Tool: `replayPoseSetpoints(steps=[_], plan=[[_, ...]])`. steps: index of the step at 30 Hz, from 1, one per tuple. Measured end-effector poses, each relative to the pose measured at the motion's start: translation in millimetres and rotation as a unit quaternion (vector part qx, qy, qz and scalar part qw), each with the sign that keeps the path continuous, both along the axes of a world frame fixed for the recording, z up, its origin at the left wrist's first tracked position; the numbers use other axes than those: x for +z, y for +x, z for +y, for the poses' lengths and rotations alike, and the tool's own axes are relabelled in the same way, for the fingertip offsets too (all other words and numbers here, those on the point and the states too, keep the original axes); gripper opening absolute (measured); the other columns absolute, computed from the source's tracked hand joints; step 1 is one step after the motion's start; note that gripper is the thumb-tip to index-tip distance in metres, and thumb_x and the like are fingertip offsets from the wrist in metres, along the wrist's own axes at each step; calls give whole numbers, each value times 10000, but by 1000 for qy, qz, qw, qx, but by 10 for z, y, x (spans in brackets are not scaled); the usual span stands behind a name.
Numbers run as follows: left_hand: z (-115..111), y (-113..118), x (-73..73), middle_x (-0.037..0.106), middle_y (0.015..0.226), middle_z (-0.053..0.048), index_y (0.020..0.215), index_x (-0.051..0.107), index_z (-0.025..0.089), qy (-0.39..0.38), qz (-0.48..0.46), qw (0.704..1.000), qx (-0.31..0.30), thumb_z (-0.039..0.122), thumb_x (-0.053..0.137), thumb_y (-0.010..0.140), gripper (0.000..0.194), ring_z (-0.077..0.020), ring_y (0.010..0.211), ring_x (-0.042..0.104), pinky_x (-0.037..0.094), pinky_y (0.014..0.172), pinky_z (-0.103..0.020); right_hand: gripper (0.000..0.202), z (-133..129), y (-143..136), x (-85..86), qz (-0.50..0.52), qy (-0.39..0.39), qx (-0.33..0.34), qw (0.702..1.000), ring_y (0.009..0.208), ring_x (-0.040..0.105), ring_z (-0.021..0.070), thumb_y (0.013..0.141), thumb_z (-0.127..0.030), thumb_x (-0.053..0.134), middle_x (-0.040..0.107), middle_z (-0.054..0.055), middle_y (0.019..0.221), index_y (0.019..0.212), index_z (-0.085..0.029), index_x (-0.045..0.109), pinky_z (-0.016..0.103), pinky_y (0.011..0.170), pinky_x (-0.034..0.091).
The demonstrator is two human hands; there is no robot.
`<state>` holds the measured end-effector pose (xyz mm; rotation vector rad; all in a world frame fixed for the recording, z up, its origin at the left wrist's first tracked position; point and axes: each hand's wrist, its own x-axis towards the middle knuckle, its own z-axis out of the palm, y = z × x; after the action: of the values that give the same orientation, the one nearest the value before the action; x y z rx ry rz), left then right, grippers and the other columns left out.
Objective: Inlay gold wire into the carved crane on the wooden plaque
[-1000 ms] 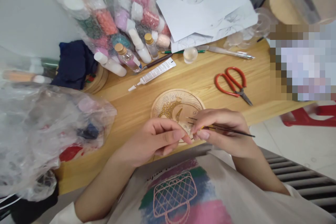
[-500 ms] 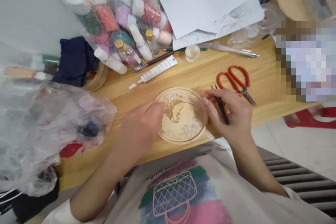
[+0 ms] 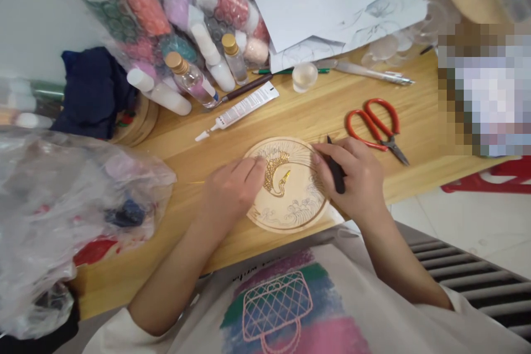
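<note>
A round wooden plaque lies near the table's front edge, with a gold wire bird and drawn waves on it. My left hand rests at its left side, fingers pinched near the bird's wing; what they hold is too small to make out. A thin gold strand shows left of that hand. My right hand is closed round black tweezers, its fingertips touching the plaque's right rim. Orange-handled pliers lie beyond the right hand.
Behind the plaque lie a white glue tube, a small clear cup, a pen and paper sheets. Bottles and bagged bead jars stand at the back left. A plastic bag covers the left side.
My right hand has shifted slightly left onto the plaque's rim, and the tweezers have turned in it. My left hand has settled beside the wing. The view has moved slightly.
</note>
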<state>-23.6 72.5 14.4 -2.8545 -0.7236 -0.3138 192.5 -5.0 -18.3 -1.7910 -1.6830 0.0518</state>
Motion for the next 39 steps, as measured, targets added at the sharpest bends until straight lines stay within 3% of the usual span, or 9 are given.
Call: replayPoseSetpoints(steps=[8,20,39], plan=[[-82,52,-39,666,708,-13,1026,624,93,8,-31,999,18,93,593,936,96,-142,606,610,418,542,-266,164,7,-8,6,-29,0,-2,1000,701,618,187,888,-253,638,659,76,781,985,-158,729,323,624,508],[-163,50,-113,718,814,-22,1204,567,95,-75,-23,996,47,136,467,1012,220,-136,703,672,460,579,-269,93,-13,-18,9,-22,5,-9,1000,659,612,178,873,-241,652,654,55,738,929,-188,702,313,579,503],[-243,162,-88,752,843,-15,1122,645,124,-91,-85,989,81,130,484,981,214,-129,692,690,471,566,-244,133,-37,-49,25,-32,15,-22,999,583,586,158,873,-275,647,636,27,633,773,-189,656,279,555,463]])
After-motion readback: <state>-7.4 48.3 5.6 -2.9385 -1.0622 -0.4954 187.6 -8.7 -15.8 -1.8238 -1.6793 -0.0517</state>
